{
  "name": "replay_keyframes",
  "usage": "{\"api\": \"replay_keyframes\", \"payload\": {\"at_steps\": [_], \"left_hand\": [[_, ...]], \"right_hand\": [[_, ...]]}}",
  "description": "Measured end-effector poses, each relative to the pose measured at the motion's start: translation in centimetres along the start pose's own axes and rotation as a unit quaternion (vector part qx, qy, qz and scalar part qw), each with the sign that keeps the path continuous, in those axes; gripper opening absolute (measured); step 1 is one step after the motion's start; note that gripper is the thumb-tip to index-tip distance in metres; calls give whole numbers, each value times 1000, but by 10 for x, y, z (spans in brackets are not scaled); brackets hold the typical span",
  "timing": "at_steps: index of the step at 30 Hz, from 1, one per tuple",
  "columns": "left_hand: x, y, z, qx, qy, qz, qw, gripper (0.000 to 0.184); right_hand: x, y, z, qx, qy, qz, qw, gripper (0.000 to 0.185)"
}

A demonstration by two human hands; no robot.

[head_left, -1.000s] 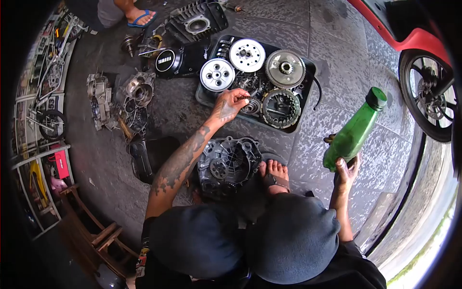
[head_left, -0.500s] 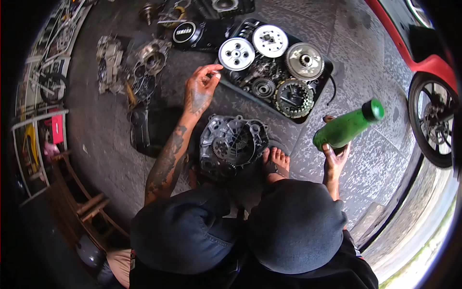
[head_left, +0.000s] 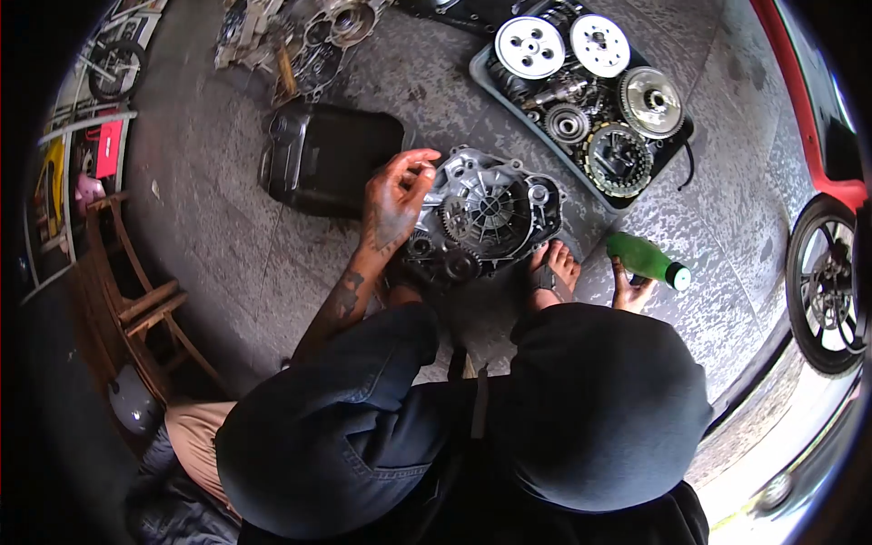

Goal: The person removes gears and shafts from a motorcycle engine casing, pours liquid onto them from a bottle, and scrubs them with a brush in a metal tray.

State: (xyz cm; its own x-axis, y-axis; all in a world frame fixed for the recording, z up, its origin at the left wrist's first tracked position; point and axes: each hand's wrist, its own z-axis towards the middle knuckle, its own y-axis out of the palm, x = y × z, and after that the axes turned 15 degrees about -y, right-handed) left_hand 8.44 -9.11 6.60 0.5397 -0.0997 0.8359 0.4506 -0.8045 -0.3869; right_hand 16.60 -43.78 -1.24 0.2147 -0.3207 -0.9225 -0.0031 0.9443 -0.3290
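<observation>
The left hand [head_left: 397,195] is beside a casing [head_left: 490,213]; the right hand [head_left: 633,292] holds a bottle [head_left: 647,259]. A tray [head_left: 545,143] holds gears [head_left: 652,102].

Dark denim trousers [head_left: 318,400] (stitched seams [head_left: 400,473] showing) and a dark-strapped sandal [head_left: 551,281] on the right foot [head_left: 562,259].

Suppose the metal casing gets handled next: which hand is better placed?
Left, probably. The left hand appears right beside the metal casing, while the right hand is farther off and occupied holding the green bottle.
</observation>
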Motion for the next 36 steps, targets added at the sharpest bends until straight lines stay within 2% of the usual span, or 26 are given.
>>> {"api": "replay_keyframes", "payload": {"at_steps": [3,6,7,8,9,10,12,14,16,18,19,20,24,25,26,27,28,30,31,32,33,36], "left_hand": [[3,5,-3,-7,-2,-2,1000,21],[-7,6,-1,-38,1,32,999,28],[-5,5,-2,-55,112,185,975,33],[-5,5,-3,-70,221,330,915,39],[-7,5,-7,-126,198,360,903,42],[-8,4,-11,-125,200,358,904,42],[-13,2,-17,-138,261,483,824,37],[-32,5,-15,-129,279,497,812,34],[-46,9,-8,-84,376,495,778,26],[-50,13,-1,-76,387,502,769,21],[-53,15,2,-54,420,499,757,19],[-55,16,3,-32,450,494,743,18],[-48,18,11,-43,463,481,743,17],[-40,15,11,-72,419,468,775,17],[-36,13,10,-66,420,466,776,17],[-32,10,8,-91,339,400,846,17],[-29,8,7,-116,253,326,903,16],[-24,2,7,-84,234,293,923,16],[-22,-1,4,-170,63,53,982,19],[-20,-6,1,-238,-110,-196,945,23],[-17,-10,-3,-211,-118,-291,926,22],[-23,-28,-7,-169,-129,-554,805,24]], "right_hand": [[-10,29,-14,-81,-63,-65,993,62],[10,58,-42,-214,-86,-198,953,56],[20,67,-52,-255,-83,-253,930,55],[29,75,-60,-288,-78,-303,905,53],[39,82,-65,-318,-73,-351,878,52],[47,86,-71,-331,-68,-388,857,50],[61,91,-82,-335,-55,-446,828,48],[72,98,-88,-327,-51,-481,812,47],[73,101,-89,-314,-50,-503,803,46],[73,105,-89,-290,-55,-516,804,45],[73,107,-89,-241,-72,-506,825,51],[73,108,-91,-240,-79,-508,824,51],[75,112,-93,-208,-107,-519,822,45],[82,112,-94,-183,-130,-513,828,43],[86,113,-95,-158,-153,-507,833,41],[89,114,-96,-123,-200,-518,822,36],[86,113,-94,-122,-207,-519,820,36],[79,112,-90,-156,-166,-518,825,35],[76,111,-89,-170,-164,-532,813,34],[77,108,-90,-171,-174,-530,812,34],[76,107,-91,-164,-178,-536,809,35],[92,107,-95,-184,-141,-570,788,38]]}}
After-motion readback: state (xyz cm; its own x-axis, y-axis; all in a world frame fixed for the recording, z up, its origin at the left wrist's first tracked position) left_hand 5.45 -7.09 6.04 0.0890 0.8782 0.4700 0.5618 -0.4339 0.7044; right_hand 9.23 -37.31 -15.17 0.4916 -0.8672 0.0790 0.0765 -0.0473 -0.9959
